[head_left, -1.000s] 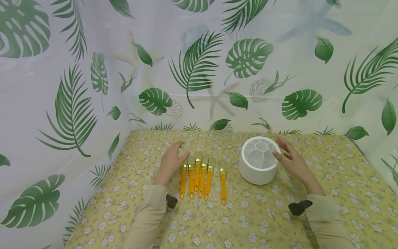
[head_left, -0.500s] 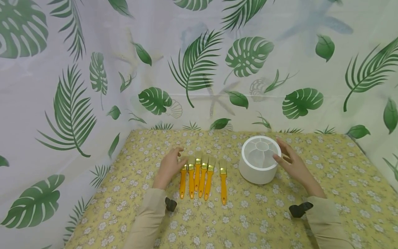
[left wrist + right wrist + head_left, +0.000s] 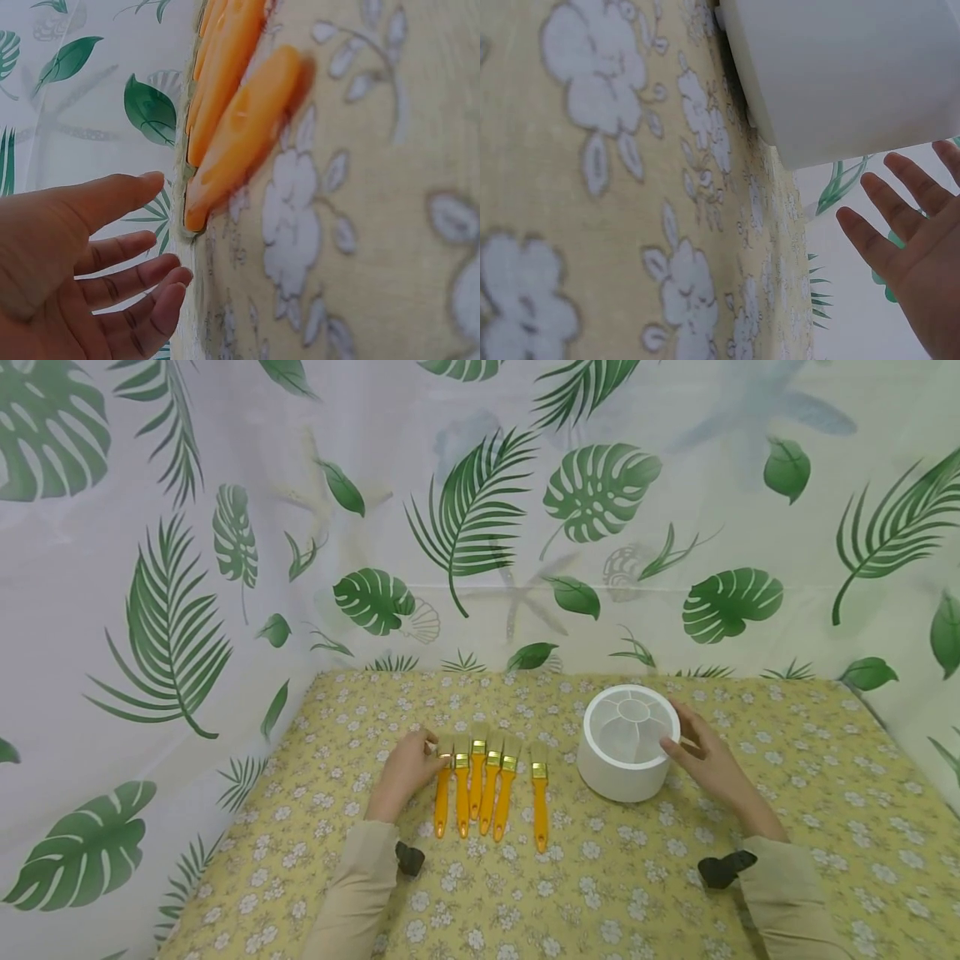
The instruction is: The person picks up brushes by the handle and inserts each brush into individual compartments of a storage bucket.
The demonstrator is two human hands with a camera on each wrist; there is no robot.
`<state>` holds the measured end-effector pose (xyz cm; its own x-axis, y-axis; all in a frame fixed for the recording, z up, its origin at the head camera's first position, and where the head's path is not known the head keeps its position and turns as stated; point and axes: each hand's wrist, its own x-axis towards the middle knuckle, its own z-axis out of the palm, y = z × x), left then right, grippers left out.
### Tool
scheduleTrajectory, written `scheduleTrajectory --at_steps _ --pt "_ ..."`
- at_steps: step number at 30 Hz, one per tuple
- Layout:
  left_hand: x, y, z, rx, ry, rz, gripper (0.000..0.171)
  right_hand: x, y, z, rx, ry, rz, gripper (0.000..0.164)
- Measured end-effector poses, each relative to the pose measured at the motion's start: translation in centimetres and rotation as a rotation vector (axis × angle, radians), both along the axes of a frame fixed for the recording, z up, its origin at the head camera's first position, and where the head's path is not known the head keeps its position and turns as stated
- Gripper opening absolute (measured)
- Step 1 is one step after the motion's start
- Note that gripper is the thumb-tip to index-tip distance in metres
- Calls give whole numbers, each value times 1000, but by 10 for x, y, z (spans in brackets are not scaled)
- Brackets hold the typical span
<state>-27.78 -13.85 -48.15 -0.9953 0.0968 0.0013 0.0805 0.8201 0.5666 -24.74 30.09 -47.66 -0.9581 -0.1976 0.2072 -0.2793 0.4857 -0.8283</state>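
Observation:
Several paintbrushes with orange handles and pale bristles lie in a loose row on the cloth. At the row's left end, my left hand point(image 3: 403, 775) is close beside the leftmost paintbrush point(image 3: 442, 806). The left wrist view shows that hand point(image 3: 82, 255) with relaxed fingers, its thumb near an orange handle point(image 3: 244, 131) but apart from it. A round white organizer point(image 3: 622, 783) with divided compartments stands upright to the right. My right hand point(image 3: 712, 768) is at its right side, thumb by the rim; contact is unclear. In the right wrist view, the fingers point(image 3: 885, 206) are loosely extended beside its wall point(image 3: 847, 75).
One paintbrush point(image 3: 541, 814) lies a little apart, between the row and the organizer. A yellow flowered cloth point(image 3: 600, 893) covers the table. White leaf-printed curtains point(image 3: 480, 635) hang behind and on the left. Dark wrist mounts point(image 3: 409, 859) are strapped at both cuffs.
My left hand has lowered slightly toward the leftmost paintbrush, its thumb and fingers drawing closer together. The right hand stays beside the organizer, almost unmoved. The head view has shifted a little.

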Motion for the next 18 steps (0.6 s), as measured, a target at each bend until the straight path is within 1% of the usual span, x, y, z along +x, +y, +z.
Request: scheduleTrajectory --at_steps 6,12,18 --pt "4 -4 -3 18 -43 -5 41 1 -1 -5 -16 -26 10 67" --pt "6 -4 -5 32 -71 -9 40 3 -2 -8 -21 -17 25 69" --pt "9 -3 -5 42 -74 -5 36 2 -2 -9 -14 -45 41 70"
